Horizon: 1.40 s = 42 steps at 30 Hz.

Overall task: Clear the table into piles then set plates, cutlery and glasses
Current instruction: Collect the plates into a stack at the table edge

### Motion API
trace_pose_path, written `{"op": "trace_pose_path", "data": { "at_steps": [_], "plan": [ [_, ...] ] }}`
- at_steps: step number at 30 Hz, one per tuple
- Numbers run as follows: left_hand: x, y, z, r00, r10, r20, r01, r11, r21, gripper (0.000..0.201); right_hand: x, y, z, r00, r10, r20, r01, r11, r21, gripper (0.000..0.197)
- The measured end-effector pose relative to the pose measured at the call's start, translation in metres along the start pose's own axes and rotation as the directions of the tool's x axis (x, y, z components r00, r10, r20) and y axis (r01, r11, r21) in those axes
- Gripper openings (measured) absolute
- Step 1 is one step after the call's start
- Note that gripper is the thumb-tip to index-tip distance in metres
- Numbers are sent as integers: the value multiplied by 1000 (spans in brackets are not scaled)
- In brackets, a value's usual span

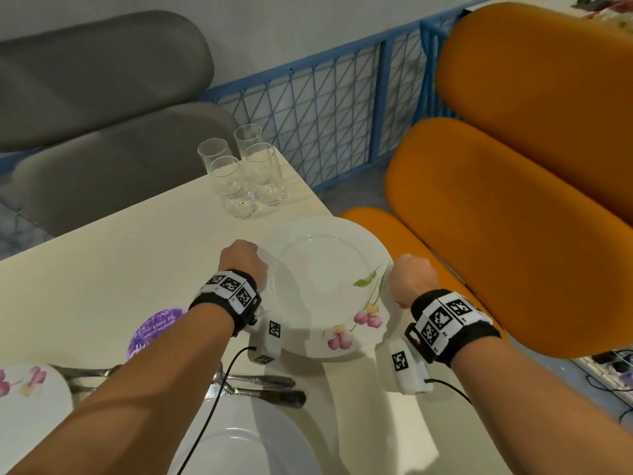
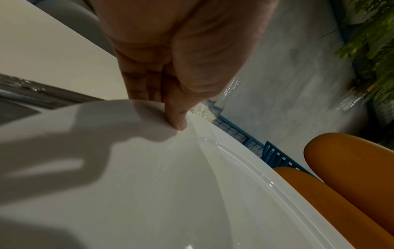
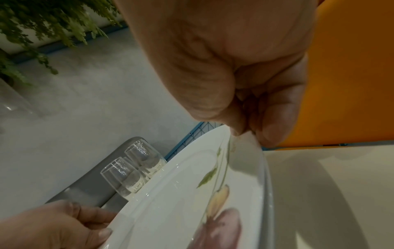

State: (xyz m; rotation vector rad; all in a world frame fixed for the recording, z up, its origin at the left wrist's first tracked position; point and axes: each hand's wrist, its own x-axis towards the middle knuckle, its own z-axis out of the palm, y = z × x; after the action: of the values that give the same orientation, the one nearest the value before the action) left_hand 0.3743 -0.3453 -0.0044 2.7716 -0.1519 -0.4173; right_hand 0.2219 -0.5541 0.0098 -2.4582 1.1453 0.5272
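Note:
A large white plate [image 1: 325, 279] with pink and yellow flowers hangs over the cream table's [image 1: 102, 269] right edge, held by both hands. My left hand [image 1: 245, 260] pinches its left rim, thumb [image 2: 177, 121] on top and fingers underneath. My right hand [image 1: 409, 277] pinches the right rim [image 3: 245, 139] near the green stem. Several clear glasses [image 1: 245, 176] stand together at the table's far corner. Cutlery [image 1: 260, 385] lies near my left forearm, between another white plate [image 1: 250, 450] at the front and the held one. A small flowered plate [image 1: 30, 392] sits at the left edge.
A purple round coaster [image 1: 154, 329] lies under my left forearm. Orange chairs [image 1: 513, 217] stand close to the table's right side and a grey chair [image 1: 102, 114] behind it. A blue wire fence [image 1: 325, 114] runs along the floor beyond.

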Motion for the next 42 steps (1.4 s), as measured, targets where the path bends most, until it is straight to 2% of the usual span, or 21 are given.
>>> {"op": "trace_pose_path", "data": {
  "at_steps": [8, 12, 15, 18, 20, 23, 25, 27, 32, 34, 37, 42],
  "plan": [
    [-2, -3, 0, 1000, -22, -9, 22, 999, 34, 31, -2, -4, -6, 1000, -11, 15, 13, 997, -82, 13],
    [-4, -6, 0, 1000, 1, -20, -1, 1000, 18, 35, -2, -5, -6, 999, -41, -1, 40, 994, -100, 17],
    [-10, -10, -2, 1000, 4, -28, -5, 999, -45, 37, -3, -8, -8, 996, -77, -35, 71, 988, -137, 24],
    [-23, -20, -7, 998, 2, -69, -14, 984, -180, 40, -7, -22, -16, 982, -161, -96, 142, 974, -176, 24],
    [-33, -34, -14, 993, -10, -115, -21, 963, -269, 38, -12, -41, -20, 953, -264, -151, 234, 953, -192, 24],
    [-53, -68, -34, 982, -39, -185, -10, 967, -256, 32, -23, -85, -14, 860, -471, -196, 435, 878, -200, 31],
    [-70, -99, -51, 971, -97, -216, 36, 962, -270, 32, -38, -119, -3, 801, -577, -159, 566, 817, -111, 34],
    [-86, -136, -67, 955, -183, -233, 112, 951, -287, 32, -58, -153, 12, 721, -686, -92, 685, 727, -49, 36],
    [-131, -234, -95, 890, -397, -226, 319, 894, -313, 34, -120, -222, 64, 495, -863, 99, 868, 495, -26, 34],
    [-149, -274, -99, 854, -476, -212, 408, 863, -298, 36, -143, -247, 88, 437, -885, 158, 896, 444, 13, 32],
    [-174, -327, -100, 762, -614, -206, 569, 787, -238, 41, -168, -281, 125, 408, -881, 240, 904, 427, 29, 29],
    [-217, -382, -95, 584, -801, -128, 786, 598, -154, 62, -195, -325, 171, 428, -836, 343, 893, 450, -18, 33]
  ]
}}
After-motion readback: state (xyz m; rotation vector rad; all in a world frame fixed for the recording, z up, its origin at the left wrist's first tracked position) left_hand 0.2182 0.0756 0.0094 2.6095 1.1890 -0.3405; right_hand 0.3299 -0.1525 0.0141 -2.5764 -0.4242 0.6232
